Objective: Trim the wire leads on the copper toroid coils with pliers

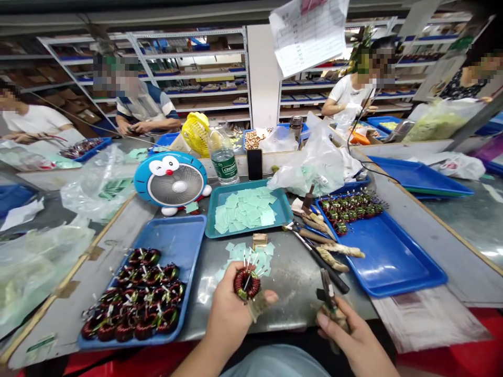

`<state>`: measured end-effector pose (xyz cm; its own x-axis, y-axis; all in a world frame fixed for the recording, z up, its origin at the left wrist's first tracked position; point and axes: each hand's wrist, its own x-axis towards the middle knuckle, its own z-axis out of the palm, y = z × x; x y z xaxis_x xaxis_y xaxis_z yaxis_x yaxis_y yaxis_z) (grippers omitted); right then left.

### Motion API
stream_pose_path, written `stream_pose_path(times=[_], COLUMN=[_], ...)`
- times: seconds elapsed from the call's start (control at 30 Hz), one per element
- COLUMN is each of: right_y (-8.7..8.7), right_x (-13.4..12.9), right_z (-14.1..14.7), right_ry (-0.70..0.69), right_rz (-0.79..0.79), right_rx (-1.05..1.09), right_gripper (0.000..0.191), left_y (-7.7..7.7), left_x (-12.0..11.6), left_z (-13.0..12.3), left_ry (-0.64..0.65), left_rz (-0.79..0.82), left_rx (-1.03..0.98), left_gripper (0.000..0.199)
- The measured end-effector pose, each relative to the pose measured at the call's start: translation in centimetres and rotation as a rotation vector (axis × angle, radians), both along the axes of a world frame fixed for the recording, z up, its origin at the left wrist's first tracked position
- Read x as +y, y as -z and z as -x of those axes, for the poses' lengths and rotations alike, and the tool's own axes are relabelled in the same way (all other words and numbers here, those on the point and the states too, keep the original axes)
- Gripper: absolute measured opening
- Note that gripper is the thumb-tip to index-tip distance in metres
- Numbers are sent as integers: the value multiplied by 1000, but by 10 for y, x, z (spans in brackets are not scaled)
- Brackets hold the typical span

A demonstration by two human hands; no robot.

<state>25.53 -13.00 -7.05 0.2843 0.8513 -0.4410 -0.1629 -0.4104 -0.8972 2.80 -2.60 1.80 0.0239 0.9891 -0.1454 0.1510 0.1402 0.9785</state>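
My left hand point(231, 306) is closed around a toroidal coil point(247, 284) wound with dark red wire, several white-tipped leads sticking up from it. Tape or cloth wraps part of that hand's fingers. To the right, my right hand point(346, 327) grips a hand tool point(328, 290) with a dark metal head; it looks like pliers, its handle partly hidden by the fingers. Loose pale green paper squares point(231, 256) and a small wooden block point(260, 241) lie just beyond the coil. More wound coils point(137, 298) stand in rows in the left blue tray point(167, 230).
A teal tray point(212, 222) of green squares sits ahead. Right of it lie tools with wrapped handles point(318, 235) and a blue tray point(396, 262) of coils. A cartoon fan point(171, 180), water bottle point(225, 162) and phone point(255, 165) stand behind. Several people work across the bench.
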Motion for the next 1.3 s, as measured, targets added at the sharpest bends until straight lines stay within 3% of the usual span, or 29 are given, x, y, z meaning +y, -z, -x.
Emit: stream_pose_path(times=[0.07, 0.13, 0.23, 0.4, 0.63, 0.8, 0.9, 1.03, 1.3], right_y=[-3, -12, -37, -73, -77, -114, -129, -124, -115], right_x=[1, 2, 9, 28, 34, 46, 52, 52, 51], right_z=[3, 5, 7, 14, 11, -9, -16, -16, -20], right_ry=[-74, -148, -356, -592, -704, -857, -906, -886, -932], right_rz=[-76, -247, -508, -608, -667, -356, -236, -349, -499], right_rx=[-156, -423, -804, -1031, -1042, -637, -415, -591, -864], right_gripper=[52, 39, 21, 12, 12, 20, 13, 10, 11], left_y=[-1, 2, 6, 5, -11, -24, -32, -38, -37], left_x=[1, 3, 6, 8, 3, 1, 3, 6, 8], left_z=[0, 1, 4, 2, 3, 8, 5, -1, -7], left_ry=[28, 82, 185, 262, 381, 583, 626, 627, 624], left_rz=[-36, -61, -57, -169, -253, -386, -348, -253, -271], left_rx=[72, 126, 224, 354, 409, 356, 341, 349, 414], left_gripper=[53, 56, 51, 36, 20, 18, 21, 25, 25])
